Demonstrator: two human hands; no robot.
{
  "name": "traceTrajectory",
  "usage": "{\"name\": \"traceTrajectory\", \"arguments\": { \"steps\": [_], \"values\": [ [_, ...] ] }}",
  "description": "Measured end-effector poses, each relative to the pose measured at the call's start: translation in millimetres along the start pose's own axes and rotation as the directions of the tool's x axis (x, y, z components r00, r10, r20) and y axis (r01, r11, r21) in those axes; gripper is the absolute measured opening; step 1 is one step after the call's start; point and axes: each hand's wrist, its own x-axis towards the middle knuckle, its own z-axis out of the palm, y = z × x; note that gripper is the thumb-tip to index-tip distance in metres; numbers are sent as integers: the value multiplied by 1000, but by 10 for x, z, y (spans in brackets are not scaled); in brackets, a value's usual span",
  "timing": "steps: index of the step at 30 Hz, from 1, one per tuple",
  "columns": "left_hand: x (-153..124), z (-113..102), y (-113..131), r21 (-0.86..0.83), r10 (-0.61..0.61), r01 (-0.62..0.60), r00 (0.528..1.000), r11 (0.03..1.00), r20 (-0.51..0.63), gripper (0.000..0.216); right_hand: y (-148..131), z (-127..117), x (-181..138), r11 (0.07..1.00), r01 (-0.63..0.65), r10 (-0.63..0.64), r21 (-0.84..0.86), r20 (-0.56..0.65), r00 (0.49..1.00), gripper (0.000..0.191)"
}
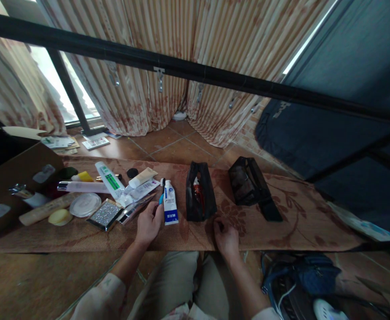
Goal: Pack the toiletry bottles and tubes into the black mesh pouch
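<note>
Our left hand (pixel 150 222) grasps the blue toothbrush (pixel 161 198) just beside the toothpaste tube (pixel 170 205); our right hand (pixel 226 235), loosely curled, seemingly empty, rests near the black pouch (pixel 209 191). We expect the toothbrush light, stiff (bristles aside), best held mid-handle.

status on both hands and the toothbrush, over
Left hand holding toothbrush, blue-and-white tube close alongside. Right hand curled near black pouch. Nothing covering brush head.
</note>
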Motion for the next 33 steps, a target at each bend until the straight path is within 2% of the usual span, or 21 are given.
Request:
{"name": "traceTrajectory", "arguments": {
  "steps": [9, 20, 33],
  "values": [
    [1, -8, 21, -4, -13, 12, 1000, 1000, -21, 23, -9, -12, 5, 1000, -3, 3, 16, 14, 1000, 27],
    [-14, 34, 26, -175, -31, 24, 999, 984, -40, 19, -45, -36, 0, 1000, -5, 5, -1, 21, 1000, 27],
    [-12, 37, 29, -140, -29, 20, 997, 990, -66, 18, -31, -25, 8, 1000, -5, 5, -15, 20, 1000, 28]
  ]
}}
